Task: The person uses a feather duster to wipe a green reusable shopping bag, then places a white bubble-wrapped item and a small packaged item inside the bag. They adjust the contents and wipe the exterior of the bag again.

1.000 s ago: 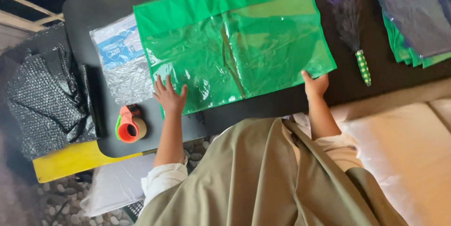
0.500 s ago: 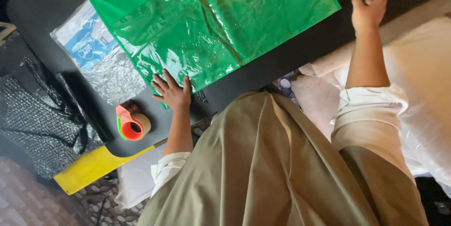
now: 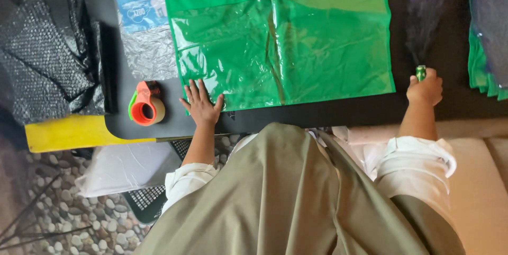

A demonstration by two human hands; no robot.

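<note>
While it lies flat on the black tabletop [image 3: 317, 114], the big green garment bag with a clear glossy plastic front [image 3: 280, 38] covers most of the table centre; the plastic is wrinkled w/ a long vertical crease near the middle, and its near edge runs just beside the table's front edge. The left hand [image 3: 201, 104] rests flat on the bag's near-left corner, fingers spread apart, gripping nothing. The right hand [image 3: 425, 88] is closed around the green handle of a dark purple feather duster [image 3: 423, 16], which lies to the right of the bag, apart from it.

Count: 1 green bag in front, a stack of more green bags [image 3: 489, 32] at the far right edge (no. cannot be told), 1 clear plastic packet w/ blue print [image 3: 143, 24] touching the bag's left side, 1 orange-green tape dispenser [image 3: 145, 104] near the left hand, a heap of black bubble wrap [image 3: 47, 59] at left.

Below the table: a pebble-pattern floor [image 3: 47, 202], a yellow board [image 3: 69, 130], a white plastic bag [image 3: 124, 165].
</note>
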